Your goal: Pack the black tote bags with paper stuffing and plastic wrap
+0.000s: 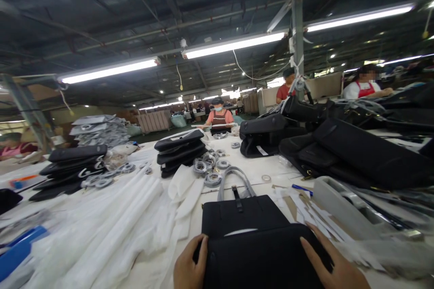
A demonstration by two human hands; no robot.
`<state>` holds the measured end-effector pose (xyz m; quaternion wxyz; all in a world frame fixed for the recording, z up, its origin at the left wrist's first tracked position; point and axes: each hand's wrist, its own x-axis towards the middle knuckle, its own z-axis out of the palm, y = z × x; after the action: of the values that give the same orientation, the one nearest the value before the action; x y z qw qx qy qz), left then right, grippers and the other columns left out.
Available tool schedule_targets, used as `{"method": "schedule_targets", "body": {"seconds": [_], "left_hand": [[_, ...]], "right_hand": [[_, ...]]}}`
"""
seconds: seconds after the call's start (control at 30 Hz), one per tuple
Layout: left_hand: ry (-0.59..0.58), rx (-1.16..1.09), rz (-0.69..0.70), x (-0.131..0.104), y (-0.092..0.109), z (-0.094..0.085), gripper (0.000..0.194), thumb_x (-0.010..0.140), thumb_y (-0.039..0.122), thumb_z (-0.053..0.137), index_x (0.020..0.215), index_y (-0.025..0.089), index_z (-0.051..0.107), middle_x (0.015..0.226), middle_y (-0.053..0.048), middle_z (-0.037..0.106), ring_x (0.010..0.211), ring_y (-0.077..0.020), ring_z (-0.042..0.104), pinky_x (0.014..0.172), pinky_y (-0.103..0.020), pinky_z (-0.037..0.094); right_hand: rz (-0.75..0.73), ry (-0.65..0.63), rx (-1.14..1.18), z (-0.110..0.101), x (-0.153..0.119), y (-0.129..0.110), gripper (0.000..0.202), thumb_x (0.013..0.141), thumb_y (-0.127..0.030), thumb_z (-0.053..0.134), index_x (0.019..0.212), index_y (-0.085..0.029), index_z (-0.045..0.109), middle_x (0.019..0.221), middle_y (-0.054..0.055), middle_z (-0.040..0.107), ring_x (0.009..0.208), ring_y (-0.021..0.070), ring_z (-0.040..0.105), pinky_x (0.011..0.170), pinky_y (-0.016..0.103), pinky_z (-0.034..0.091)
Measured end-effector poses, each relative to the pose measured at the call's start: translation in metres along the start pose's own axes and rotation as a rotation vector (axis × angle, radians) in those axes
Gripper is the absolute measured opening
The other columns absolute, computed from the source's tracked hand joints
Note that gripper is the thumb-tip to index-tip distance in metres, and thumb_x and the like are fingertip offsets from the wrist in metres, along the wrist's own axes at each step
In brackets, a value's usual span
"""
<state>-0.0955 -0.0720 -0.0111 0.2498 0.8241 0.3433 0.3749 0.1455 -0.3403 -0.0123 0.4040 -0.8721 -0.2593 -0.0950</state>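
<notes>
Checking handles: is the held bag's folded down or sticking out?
Sticking out: the grey handle arches past the far edge of the black bag.

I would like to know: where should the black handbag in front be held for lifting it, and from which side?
Probably by its left and right edges, one hand from each side. The black handbag is broad, and the left hand and right hand fit around these edges. Its gray-wrapped handle is at the far end.
</notes>
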Motion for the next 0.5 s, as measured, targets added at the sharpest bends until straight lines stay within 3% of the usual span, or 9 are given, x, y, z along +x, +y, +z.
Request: {"method": "schedule_targets", "body": {"seconds": [0.23,0.37,0.5], "left_hand": [[-0.066,0.032,-0.039,0.003,0.005,0.0,0.035,0.093,0.045,0.044,0.096,0.025,0.072,0.103,-0.004,0.076,0.099,-0.0244,0.071,0.085,-0.032,0.054],[-0.099,0.084,-0.1,0.004,0.008,0.0,0.035,0.095,0.043,0.041,0.099,0.026,0.07,0.094,-0.005,0.077,0.09,-0.0248,0.073,0.078,-0.032,0.053],[0.02,0.05,-0.116,0.002,0.002,0.004,0.035,0.094,0.046,0.041,0.097,0.025,0.068,0.085,-0.005,0.076,0.083,-0.0235,0.073,0.073,-0.03,0.054]], "right_hand": [[-0.06,-0.033,0.017,0.014,0.012,0.007,0.067,0.089,-0.066,0.037,0.126,-0.015,0.059,0.134,0.015,0.06,0.131,0.0321,0.05,0.116,0.054,0.031],[-0.113,-0.015,0.01,0.013,0.024,0.01,0.058,0.085,-0.061,0.042,0.117,-0.018,0.065,0.126,0.015,0.065,0.127,0.0366,0.053,0.112,0.057,0.037],[-0.224,-0.023,0.042,0.015,0.029,0.021,0.046,0.075,-0.056,0.051,0.107,-0.031,0.071,0.12,0.007,0.069,0.124,0.0397,0.054,0.107,0.057,0.044]]}}
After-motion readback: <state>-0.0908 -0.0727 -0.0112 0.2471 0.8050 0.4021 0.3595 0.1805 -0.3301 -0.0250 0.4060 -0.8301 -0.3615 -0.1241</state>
